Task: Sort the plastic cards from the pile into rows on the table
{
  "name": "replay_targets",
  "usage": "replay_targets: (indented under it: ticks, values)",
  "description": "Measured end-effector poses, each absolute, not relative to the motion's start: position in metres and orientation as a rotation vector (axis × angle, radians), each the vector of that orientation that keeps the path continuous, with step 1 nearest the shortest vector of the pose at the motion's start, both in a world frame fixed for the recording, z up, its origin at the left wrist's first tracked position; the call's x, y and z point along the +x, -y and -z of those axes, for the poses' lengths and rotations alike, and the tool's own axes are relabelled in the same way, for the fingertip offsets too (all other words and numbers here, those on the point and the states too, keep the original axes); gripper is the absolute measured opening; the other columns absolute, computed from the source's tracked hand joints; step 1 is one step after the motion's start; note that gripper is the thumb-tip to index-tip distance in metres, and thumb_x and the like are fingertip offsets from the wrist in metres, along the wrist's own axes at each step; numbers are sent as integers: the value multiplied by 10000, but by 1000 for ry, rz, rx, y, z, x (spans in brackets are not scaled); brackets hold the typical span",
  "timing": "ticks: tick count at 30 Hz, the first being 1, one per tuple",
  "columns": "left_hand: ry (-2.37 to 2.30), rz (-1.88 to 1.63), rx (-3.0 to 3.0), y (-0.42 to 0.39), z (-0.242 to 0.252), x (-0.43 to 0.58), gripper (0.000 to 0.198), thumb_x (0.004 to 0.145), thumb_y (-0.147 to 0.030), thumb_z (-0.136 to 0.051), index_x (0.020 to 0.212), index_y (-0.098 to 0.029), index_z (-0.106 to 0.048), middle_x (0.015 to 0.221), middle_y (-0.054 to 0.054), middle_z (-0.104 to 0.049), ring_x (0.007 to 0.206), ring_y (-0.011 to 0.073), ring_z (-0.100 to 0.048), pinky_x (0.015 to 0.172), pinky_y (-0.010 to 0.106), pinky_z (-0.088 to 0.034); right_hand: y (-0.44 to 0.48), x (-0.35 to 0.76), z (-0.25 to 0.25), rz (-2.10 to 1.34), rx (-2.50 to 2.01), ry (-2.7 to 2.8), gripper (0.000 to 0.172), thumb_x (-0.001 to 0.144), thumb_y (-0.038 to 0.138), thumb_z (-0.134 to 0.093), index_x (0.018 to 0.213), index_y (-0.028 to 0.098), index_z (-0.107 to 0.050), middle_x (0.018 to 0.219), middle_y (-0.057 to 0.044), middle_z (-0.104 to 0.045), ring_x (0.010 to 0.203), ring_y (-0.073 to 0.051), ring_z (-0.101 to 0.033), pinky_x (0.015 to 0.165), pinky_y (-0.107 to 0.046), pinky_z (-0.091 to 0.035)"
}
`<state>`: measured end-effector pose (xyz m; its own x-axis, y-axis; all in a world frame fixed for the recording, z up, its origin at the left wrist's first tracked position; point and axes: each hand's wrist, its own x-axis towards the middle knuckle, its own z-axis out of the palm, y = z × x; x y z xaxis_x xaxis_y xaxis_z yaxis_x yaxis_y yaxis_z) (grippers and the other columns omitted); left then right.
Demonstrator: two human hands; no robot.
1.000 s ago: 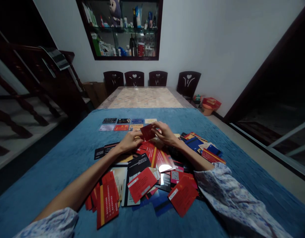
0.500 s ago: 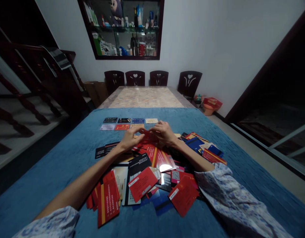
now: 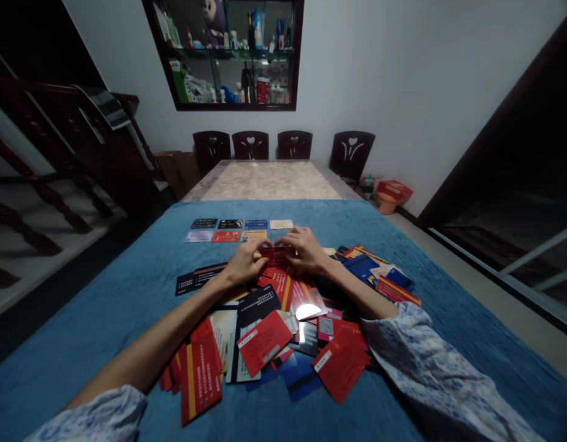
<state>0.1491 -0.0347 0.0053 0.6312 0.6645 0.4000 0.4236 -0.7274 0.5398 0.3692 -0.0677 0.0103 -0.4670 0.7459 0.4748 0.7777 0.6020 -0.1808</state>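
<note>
Between my two hands is a red card (image 3: 276, 253) over the far side of a loose heap of cards. The fingers of my left hand (image 3: 245, 261) are curled on its left edge, thumb toward me. My right hand (image 3: 306, 250) grips its right side, with the fingers bent over the top. Under and in front of them lie a black card (image 3: 259, 305), a red card with a white strip (image 3: 265, 342) and several others, overlapping. Beyond my hands, cards are set out in two rows, among them a blue card (image 3: 256, 224) and a red card with yellow marks (image 3: 226, 236).
A blue cloth (image 3: 140, 270) covers the near part of the table. Blue cards (image 3: 360, 269) and red ones spread right of my forearm. The patterned tabletop (image 3: 269, 178) shows farther off, with dark chairs (image 3: 352, 150) at its end and a stair railing (image 3: 43, 184) on the left.
The red card has dropped slightly toward the heap between my hands, and both hands have shifted a little. The yellow card in the second row shows more fully. The rest lies as before.
</note>
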Motion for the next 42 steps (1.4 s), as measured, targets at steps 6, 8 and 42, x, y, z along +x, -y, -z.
replay_targets:
  ticks: [6,8,42]
  values:
    - [-935,-806,2524,30,-3,146,309,732,-95,-573,1022,-199,-601,1047,44,-685,976,214,-635,968,366,-482,71,376,-25,57,-1284,2421,312,837,220,-601,1146,217,-635,1019,-95,-719,957,-255,-520,840,-370,-284]
    - [-969,-789,2545,29,-3,146,322,732,-104,-579,1038,-200,-600,1049,49,-683,990,226,-628,965,378,-478,72,378,-28,26,-1307,2493,343,798,203,-622,1140,229,-632,1035,-95,-718,972,-266,-517,828,-366,-285]
    - [-1011,-578,2466,26,-5,143,471,701,-240,-694,1164,-188,-623,1167,124,-679,1095,304,-631,961,470,-495,57,388,-6,-63,-1435,2501,572,764,410,-770,1281,226,-612,1045,-106,-570,955,-257,-501,784,-363,-423]
